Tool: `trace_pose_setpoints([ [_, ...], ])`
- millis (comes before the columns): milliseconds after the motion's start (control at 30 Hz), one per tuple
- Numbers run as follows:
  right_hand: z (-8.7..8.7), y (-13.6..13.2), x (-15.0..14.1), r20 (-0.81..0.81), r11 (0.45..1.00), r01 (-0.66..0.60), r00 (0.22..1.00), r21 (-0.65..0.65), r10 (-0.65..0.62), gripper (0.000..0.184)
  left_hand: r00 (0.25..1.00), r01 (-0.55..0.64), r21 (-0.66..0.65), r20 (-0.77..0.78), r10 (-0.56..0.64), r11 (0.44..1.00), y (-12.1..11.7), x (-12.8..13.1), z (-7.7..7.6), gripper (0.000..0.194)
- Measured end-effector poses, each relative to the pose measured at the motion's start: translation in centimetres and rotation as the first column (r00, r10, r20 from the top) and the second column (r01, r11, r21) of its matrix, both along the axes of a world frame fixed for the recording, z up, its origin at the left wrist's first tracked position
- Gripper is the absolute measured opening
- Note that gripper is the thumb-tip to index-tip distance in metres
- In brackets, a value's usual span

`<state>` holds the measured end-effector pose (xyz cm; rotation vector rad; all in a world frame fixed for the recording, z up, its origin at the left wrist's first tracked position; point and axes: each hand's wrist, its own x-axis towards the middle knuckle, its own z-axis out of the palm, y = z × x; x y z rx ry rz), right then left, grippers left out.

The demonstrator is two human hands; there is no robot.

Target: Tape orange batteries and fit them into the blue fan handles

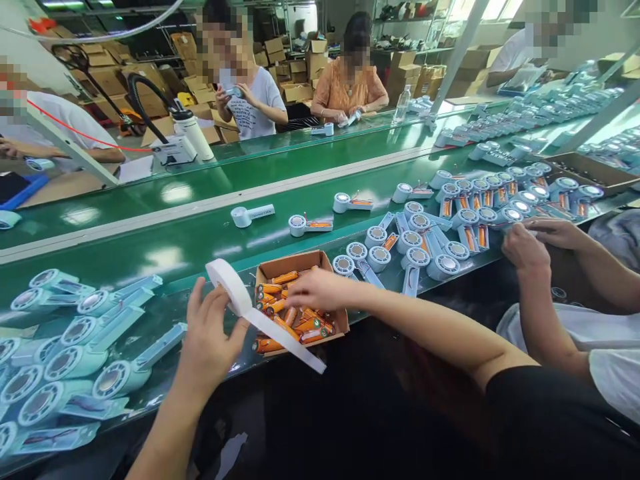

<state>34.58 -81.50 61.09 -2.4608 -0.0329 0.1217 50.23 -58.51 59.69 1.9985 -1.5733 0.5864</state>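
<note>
Left hand [216, 328] is gripping the tape [236, 287] beside the box [291, 264]. Right hand [317, 291], set apart, is reaching over batteries [286, 327] in the box; whether it is clasping any cannot be told.

Piled cardboard boxes [316, 63], bright windows [507, 9].
</note>
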Motion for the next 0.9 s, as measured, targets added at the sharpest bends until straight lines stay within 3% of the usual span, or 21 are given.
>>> trace_pose_setpoints([
  [100,-1.2,-1.7,3.1,0.007,0.953,0.106,0.994,-0.282,-0.108,0.013,1.000,0.005,0.017,-0.012,-0.005,1.000,-0.4,-1.5,-1.3,0.039],
  [267,-1.6,-3.5,4.2,0.021,0.941,0.164,0.986,-0.295,-0.165,0.025,0.999,0.037,0.043,-0.007,-0.037,0.998,-0.3,-2.7,-2.4,0.043],
  [300,-1.3,-3.7,3.7,0.048,0.954,0.201,0.980,-0.223,-0.195,0.027,0.999,0.042,0.050,0.001,-0.042,0.998,-0.1,-2.6,-2.4,0.047],
  [367,-0.8,-4.0,2.5,0.115,0.963,0.256,0.957,0.084,-0.265,0.037,0.998,0.054,0.079,0.034,-0.057,0.995,0.5,-2.4,-2.2,0.055],
  [400,-0.5,-3.9,1.8,0.133,0.926,0.255,0.945,0.278,-0.300,0.041,0.996,0.066,0.100,0.059,-0.072,0.993,0.7,-2.4,-2.0,0.056],
  [467,0.0,-3.3,0.3,0.135,0.797,0.210,0.931,0.566,-0.341,0.048,0.988,0.092,0.141,0.113,-0.108,0.986,1.0,-2.4,-1.4,0.055],
  [533,0.7,-2.4,-0.9,0.131,0.745,0.185,0.930,0.640,-0.344,0.051,0.978,0.108,0.170,0.161,-0.135,0.980,0.9,-2.5,-0.8,0.053],
  [633,2.3,-1.3,-2.0,0.167,0.801,0.180,0.930,0.571,-0.328,0.045,0.962,0.125,0.203,0.216,-0.169,0.971,0.8,-2.6,0.0,0.058],
  [767,4.5,-1.2,-2.5,0.152,0.960,0.147,0.971,0.238,-0.186,0.034,0.945,0.163,0.321,0.221,-0.241,0.933,0.8,-1.9,1.0,0.064],
  [900,4.8,-0.6,-2.3,0.092,0.990,0.138,0.987,-0.037,-0.134,0.033,0.940,0.211,0.394,0.170,-0.297,0.894,0.4,-0.8,1.8,0.064],
])
